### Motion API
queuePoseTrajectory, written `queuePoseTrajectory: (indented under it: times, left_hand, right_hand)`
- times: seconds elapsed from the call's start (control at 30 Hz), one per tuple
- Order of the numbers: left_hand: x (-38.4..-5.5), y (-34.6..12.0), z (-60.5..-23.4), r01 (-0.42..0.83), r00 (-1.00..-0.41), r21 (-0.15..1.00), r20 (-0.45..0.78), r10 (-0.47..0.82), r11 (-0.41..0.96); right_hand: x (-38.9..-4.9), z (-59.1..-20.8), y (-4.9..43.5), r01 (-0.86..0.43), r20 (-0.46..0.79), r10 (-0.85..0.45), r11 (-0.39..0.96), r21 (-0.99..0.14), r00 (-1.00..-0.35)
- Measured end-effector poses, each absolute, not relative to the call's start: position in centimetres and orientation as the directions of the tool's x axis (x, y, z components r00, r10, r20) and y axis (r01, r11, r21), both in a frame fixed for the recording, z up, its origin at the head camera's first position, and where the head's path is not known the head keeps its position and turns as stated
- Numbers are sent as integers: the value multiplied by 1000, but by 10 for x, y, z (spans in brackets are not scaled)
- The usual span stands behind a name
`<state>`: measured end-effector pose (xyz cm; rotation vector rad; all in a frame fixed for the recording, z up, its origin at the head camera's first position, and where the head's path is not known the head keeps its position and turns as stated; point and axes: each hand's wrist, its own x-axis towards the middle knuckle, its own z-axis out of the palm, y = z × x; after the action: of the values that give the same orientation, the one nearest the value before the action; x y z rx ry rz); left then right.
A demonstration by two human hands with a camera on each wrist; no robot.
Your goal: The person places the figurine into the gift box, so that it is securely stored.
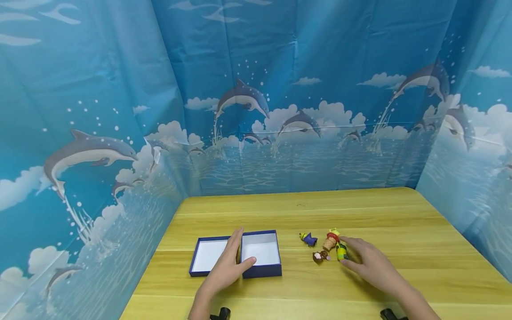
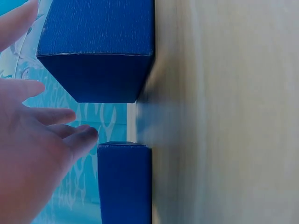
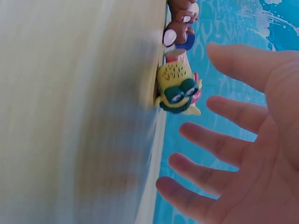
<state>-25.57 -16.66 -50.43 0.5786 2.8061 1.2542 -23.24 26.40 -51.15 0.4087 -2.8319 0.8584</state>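
Observation:
My left hand (image 1: 228, 265) hovers with extended fingers over the gap between a deep blue box (image 1: 262, 271) with a white inside and a shallower blue tray-like lid (image 1: 198, 273). In the left wrist view its fingers appear apart from the box (image 2: 93, 77) and the lid (image 2: 125, 182). My right hand (image 1: 372, 264) is beside a yellow-and-green toy figure (image 1: 341, 251), thumb and fingers spread around its right side. The right wrist view has the figure (image 3: 175, 86) in front of the relaxed fingers, with a gap between.
Left of the yellow-and-green figure lie a tan figure with a red band (image 1: 330, 241), a brown-and-pink figure (image 1: 319, 256) and a purple-and-yellow figure (image 1: 309, 239). The wooden table (image 1: 304, 293) is bounded at the back by a dolphin-print curtain (image 1: 320, 164).

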Motion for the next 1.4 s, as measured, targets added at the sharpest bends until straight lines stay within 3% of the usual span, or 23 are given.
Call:
queuePoseTrajectory:
  times: [0.57,0.93,1.4]
  left_hand:
    - [-253,-162,-504,266,-929,843,94,358,468]
    - [-255,-159,-509,220,-950,844,73,302,489]
    - [-255,-159,-511,181,-956,848,32,292,497]
  right_hand:
    - [-236,-516,259,-264,158,-212,798,-541,-964]
    - [-236,-518,254,-275,203,-198,822,-498,-959]
    - [-236,-518,252,-226,178,-151,800,-556,-972]
